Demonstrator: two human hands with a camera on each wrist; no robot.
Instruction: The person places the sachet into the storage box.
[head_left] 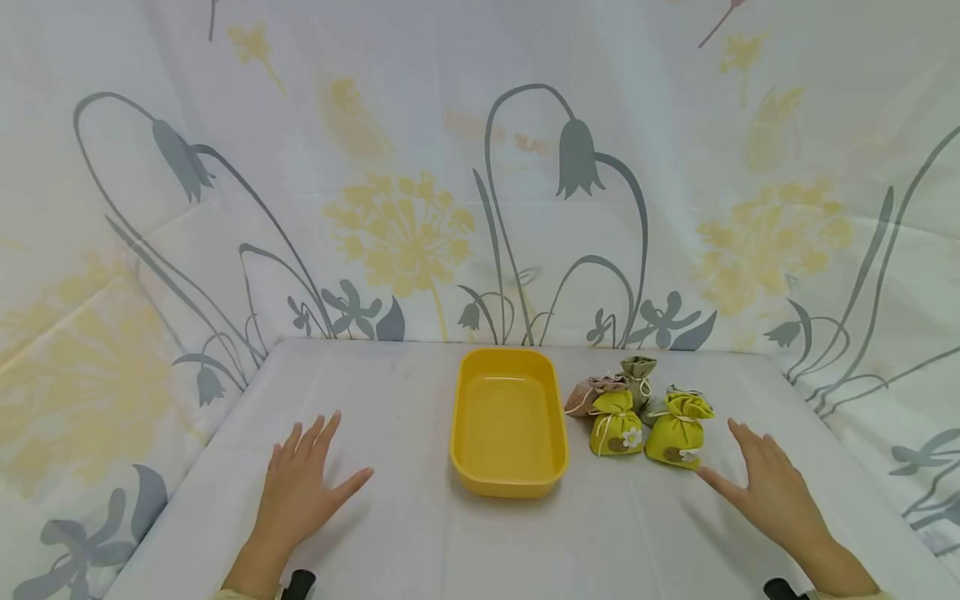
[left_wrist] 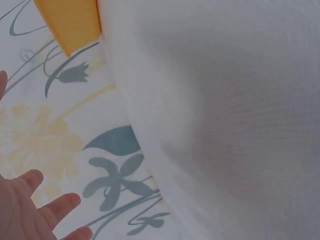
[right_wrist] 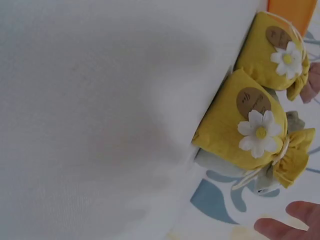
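Note:
My left hand (head_left: 300,492) hovers with spread fingers over the table's left side, holding nothing. On the right, my right hand (head_left: 776,492) is also spread and holds nothing; its thumb tip is close beside a yellow-green drawstring pouch (head_left: 671,437) with a white flower. Another yellow-green pouch (head_left: 611,432) stands to the left of that one. Behind them sit a brownish-pink pouch (head_left: 583,398), an olive-grey pouch (head_left: 638,375) and a mostly hidden grey one. In the right wrist view, the nearer yellow pouch (right_wrist: 235,122) shows a round brown tag.
A yellow rectangular tray (head_left: 510,486) with nothing in it stands in the middle, just left of the pouches. White cloth covers the table (head_left: 397,533). A flower-printed curtain (head_left: 420,125) hangs behind and at both sides.

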